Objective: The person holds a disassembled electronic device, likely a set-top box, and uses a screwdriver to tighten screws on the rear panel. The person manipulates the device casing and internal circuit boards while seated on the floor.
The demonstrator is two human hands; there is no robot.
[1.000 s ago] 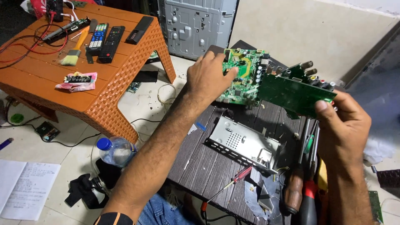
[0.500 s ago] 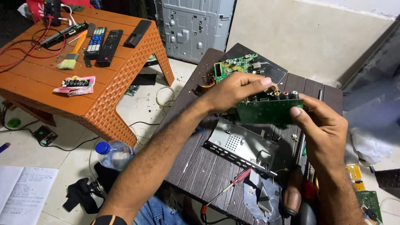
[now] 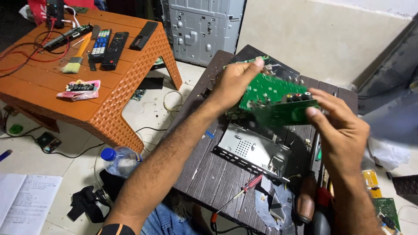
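Holding green circuit board (image 3: 272, 98): left hand (image 3: 233, 85), right hand (image 3: 342, 130).

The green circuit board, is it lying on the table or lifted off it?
Lifted. Both hands, left and right, hold the green circuit board in the air above the dark table and metal tray.

Both forearms are bare, with no sleeves, watch or rings showing. The left hand (image 3: 233, 85) sits at the frame's centre, the right hand (image 3: 344, 130) at the right. A dark band with an orange edge (image 3: 114, 229) crosses the left arm at the bottom edge. Blue denim (image 3: 163, 222) shows beneath, bottom centre.
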